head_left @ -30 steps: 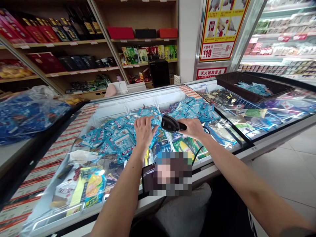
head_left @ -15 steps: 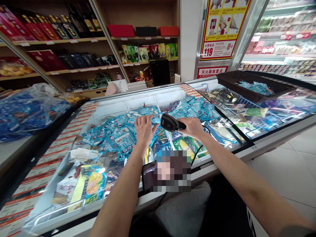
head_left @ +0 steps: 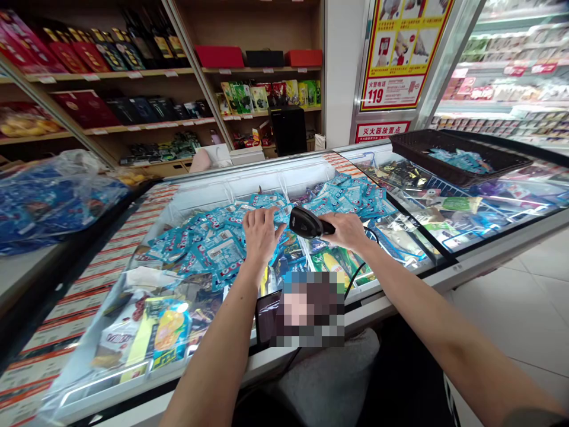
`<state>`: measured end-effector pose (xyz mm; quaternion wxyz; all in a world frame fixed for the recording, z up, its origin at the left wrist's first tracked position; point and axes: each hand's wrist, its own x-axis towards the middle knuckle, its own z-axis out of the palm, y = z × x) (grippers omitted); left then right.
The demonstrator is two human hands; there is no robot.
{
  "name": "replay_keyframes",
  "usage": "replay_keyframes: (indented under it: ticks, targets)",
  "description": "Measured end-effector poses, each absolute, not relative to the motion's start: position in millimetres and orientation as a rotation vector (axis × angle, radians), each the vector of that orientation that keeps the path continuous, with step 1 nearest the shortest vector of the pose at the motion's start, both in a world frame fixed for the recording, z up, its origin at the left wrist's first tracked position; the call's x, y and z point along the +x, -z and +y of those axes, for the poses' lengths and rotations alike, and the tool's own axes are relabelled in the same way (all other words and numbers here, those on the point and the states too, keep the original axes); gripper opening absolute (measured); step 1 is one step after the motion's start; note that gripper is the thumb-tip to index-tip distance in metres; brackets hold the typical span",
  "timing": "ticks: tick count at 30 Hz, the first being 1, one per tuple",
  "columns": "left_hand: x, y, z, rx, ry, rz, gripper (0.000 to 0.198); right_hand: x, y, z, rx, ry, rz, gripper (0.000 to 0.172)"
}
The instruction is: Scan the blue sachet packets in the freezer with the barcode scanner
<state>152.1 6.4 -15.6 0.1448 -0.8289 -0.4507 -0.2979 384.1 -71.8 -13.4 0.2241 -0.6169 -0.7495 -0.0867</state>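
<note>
I stand at an open chest freezer (head_left: 311, 163) filled with blue ice-cream packets (head_left: 208, 246). My left hand (head_left: 260, 234) lies on the blue packets in the middle of the pile, fingers bent over one of them. My right hand (head_left: 349, 230) grips a black corded barcode scanner (head_left: 306, 223), whose head points left toward my left hand. The scanner's black cable (head_left: 355, 276) drops down to the freezer's front edge. A dark device with a blurred screen (head_left: 300, 311) stands on the freezer's front rim below my hands.
Mixed frozen packs (head_left: 164, 335) lie under the glass lid at the front left. A black basket (head_left: 457, 155) with a few blue packets rests on the right-hand freezer. A plastic bag of blue packets (head_left: 48, 201) sits at the left. Shelves stand behind; tiled floor lies to the right.
Almost nothing has moved. Both hands stay where they were over the blue packets, with only a slight shift of the view.
</note>
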Motion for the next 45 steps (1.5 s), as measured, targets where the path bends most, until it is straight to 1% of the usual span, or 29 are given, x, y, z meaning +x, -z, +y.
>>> replay_keyframes:
  ticks: [5, 8, 10, 16, 24, 27, 32, 36, 39, 42, 45]
  targets:
    - [151, 19, 7, -2.316, 0.928, -1.384, 0.046, 387, 11, -73, -1.705, 0.263, -1.967, 0.037]
    - [149, 22, 9, -2.191, 1.014, -1.465, 0.048, 392, 9, -72, -1.780, 0.305, -1.860, 0.038]
    - [147, 23, 11, -2.165, 1.033, -1.459, 0.046, 396, 9, -71, -1.844, 0.326, -1.785, 0.038]
    - [145, 25, 20, -2.531, 0.809, -1.169, 0.027, 401, 7, -68, -1.963, 0.358, -1.657, 0.038]
    - [148, 30, 19, -2.363, 0.850, -1.301, 0.031, 401, 7, -68, -1.968, 0.370, -1.660, 0.037]
    - [150, 24, 15, -2.505, 0.818, -1.154, 0.033, 401, 7, -68, -1.981, 0.360, -1.652, 0.037]
    - [158, 16, 10, -2.904, 0.608, -0.656, 0.046, 400, 7, -69, -1.967, 0.346, -1.663, 0.035]
    - [159, 19, 12, -3.001, 0.565, -0.536, 0.044, 399, 7, -69, -1.981, 0.331, -1.668, 0.035]
    - [157, 21, 15, -2.989, 0.571, -0.554, 0.044, 399, 7, -68, -1.982, 0.330, -1.673, 0.037]
    - [154, 22, 14, -2.902, 0.633, -0.702, 0.035, 399, 6, -69, -2.005, 0.327, -1.674, 0.039]
    - [154, 21, 10, -2.716, 0.707, -0.964, 0.025, 398, 4, -69, -2.022, 0.328, -1.681, 0.040]
